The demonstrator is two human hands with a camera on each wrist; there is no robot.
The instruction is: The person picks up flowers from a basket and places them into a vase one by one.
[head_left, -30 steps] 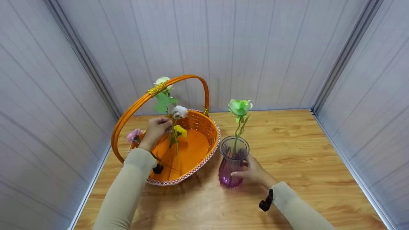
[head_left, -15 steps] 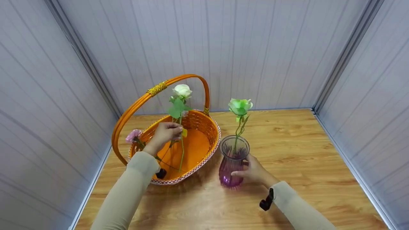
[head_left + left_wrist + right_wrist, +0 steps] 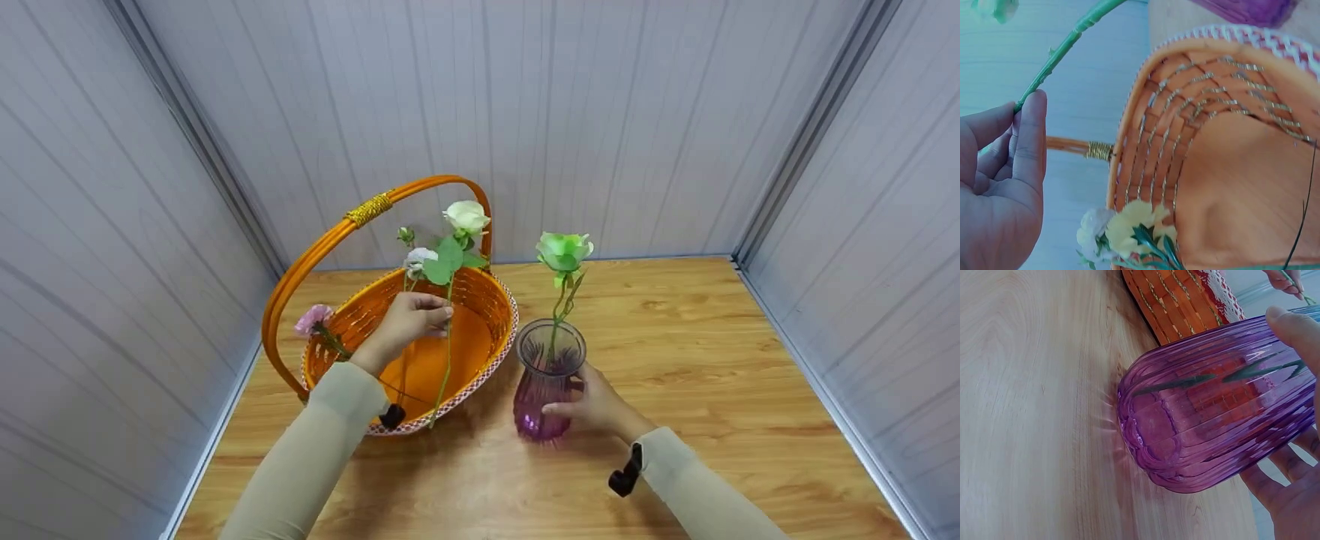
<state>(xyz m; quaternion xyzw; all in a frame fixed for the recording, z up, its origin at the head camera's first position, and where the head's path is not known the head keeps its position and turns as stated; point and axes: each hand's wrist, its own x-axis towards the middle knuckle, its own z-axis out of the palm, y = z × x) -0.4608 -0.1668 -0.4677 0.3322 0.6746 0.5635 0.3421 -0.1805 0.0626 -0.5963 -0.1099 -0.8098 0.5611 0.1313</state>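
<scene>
My left hand [image 3: 409, 324] pinches the green stem [image 3: 1055, 59] of a white rose [image 3: 466, 217] between thumb and fingers, above the orange basket [image 3: 495, 365]. The rose stands upright, its lower stem hanging over the basket's front rim. On the right, my right hand [image 3: 598, 405] grips the purple glass vase [image 3: 541, 405] from its right side, thumb at the front. One green rose [image 3: 564, 252] stands in the vase, and its stem shows through the glass in the right wrist view.
In the basket are a pink flower [image 3: 313, 319] at the left rim, a white flower [image 3: 418, 262] behind my left hand, and a yellow flower [image 3: 1137, 228] in the left wrist view. The basket's tall handle [image 3: 367, 210] arches over it. Panel walls [image 3: 615, 127] enclose the wooden table [image 3: 675, 337].
My left hand has moved right with the white rose, from among the other flowers toward the basket's right side. My right hand and the vase have stayed in place.
</scene>
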